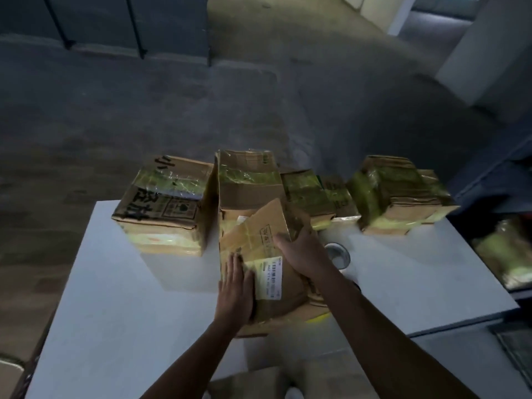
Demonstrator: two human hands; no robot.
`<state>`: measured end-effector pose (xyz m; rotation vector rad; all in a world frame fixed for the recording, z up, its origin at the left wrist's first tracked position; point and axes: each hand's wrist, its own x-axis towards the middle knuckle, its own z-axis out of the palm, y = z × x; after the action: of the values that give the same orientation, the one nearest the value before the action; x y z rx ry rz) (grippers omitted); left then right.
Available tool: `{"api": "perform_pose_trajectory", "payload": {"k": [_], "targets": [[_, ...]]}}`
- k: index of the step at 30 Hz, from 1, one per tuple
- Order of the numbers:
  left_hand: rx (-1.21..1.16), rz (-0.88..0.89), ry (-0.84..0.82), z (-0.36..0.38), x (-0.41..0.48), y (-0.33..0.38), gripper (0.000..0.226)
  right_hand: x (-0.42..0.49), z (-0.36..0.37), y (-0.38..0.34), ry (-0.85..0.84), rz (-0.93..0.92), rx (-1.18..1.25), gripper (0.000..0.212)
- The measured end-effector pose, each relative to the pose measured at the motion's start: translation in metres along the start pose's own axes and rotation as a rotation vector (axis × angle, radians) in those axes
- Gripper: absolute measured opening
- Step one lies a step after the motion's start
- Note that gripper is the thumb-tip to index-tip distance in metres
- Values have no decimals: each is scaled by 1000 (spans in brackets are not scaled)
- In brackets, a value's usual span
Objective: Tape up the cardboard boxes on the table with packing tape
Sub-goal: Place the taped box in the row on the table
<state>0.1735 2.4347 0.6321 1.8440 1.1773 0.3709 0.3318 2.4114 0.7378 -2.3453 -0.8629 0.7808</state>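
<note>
A worn cardboard box (267, 240) with a white barcode label lies in front of me on the white table (115, 298). My left hand (236, 289) presses flat on its near left flap. My right hand (302, 251) grips the raised right flap at its far edge. A roll of packing tape (339, 254) sits on the table just right of my right wrist, partly hidden. Behind stand several taped boxes: one at the left (167, 205), a tall one (247, 180) in the middle, a low one (316, 197) and one at the right (400, 197).
The table ends near the taped boxes at the back and drops to a concrete floor (201, 110). To the right, past the table edge, a dark shelf (506, 254) holds more wrapped goods. Bare table lies at the left front.
</note>
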Motion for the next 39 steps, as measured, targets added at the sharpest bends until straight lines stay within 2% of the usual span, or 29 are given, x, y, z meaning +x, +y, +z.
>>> {"api": "perform_pose_trajectory", "payload": {"k": [2,6,9,12,15,17,20,24,28,30,33,36,39], "targets": [[17,-52,-27,3,3,-2,56,-1,4,-5,13,11,-16,94],[-307,-320,33,-5,19,3,68,-6,2,-2,30,16,3,86],[-569,-507,-74,-16,28,-2,70,-11,-10,10,24,14,97,73],[-640,-528,-225,-21,33,-11,59,-12,-17,22,20,34,109,70],[-945,-578,-321,-18,28,-21,60,-11,-15,27,6,15,126,69],[-1054,-546,-410,-15,21,-29,65,-9,-14,29,-24,-9,153,63],[-1065,-519,-441,-15,11,-29,70,-6,-17,29,-72,-29,158,50],[-866,-609,-208,-17,9,-11,65,-5,-25,32,-63,-12,184,40],[-621,-624,-99,-21,15,2,66,-6,-26,44,-90,39,201,51],[-631,-652,-78,-23,16,4,65,-4,-28,49,-121,56,225,53],[-661,-675,-75,-27,9,-2,66,-4,-43,52,-209,-3,337,41],[-741,-637,-143,-32,-2,-10,75,-4,-55,56,-265,-43,324,40],[-800,-640,-98,-32,-8,-4,65,-3,-57,53,-386,-33,413,44]]}}
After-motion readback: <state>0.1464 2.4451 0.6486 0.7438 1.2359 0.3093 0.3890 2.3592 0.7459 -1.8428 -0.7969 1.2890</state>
